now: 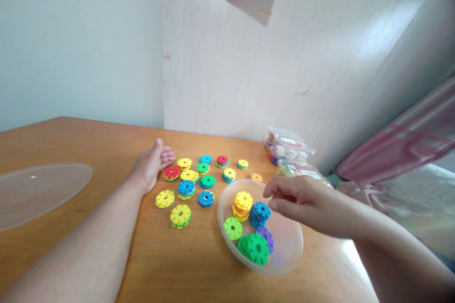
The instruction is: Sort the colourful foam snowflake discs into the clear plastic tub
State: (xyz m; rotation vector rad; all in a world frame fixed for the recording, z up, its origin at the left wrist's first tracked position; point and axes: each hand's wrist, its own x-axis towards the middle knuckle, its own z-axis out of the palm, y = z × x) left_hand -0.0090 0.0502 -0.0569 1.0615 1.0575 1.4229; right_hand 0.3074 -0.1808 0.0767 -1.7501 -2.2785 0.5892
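My left hand (151, 165) lies on its edge on the table, fingers stretched out and open, beside several stacks of notched plastic discs. Closest to it are a red disc (172, 173) and a yellow disc (165, 198). Over the right rim of a clear plastic bowl (287, 241) hovers my right hand (298, 201). Its fingers are bent, with a small gap at the thumb and nothing visible between. Inside the bowl are stacked yellow discs (243, 200), blue discs (260, 213) and green discs (256, 249), plus a light green disc (233, 228) and a purple disc (266, 239).
A clear oval lid (46, 189) lies at the left of the wooden table (185, 270). Clear plastic boxes (289, 147) are piled at the back right by the wall. A pink curtain (401, 137) hangs on the right.
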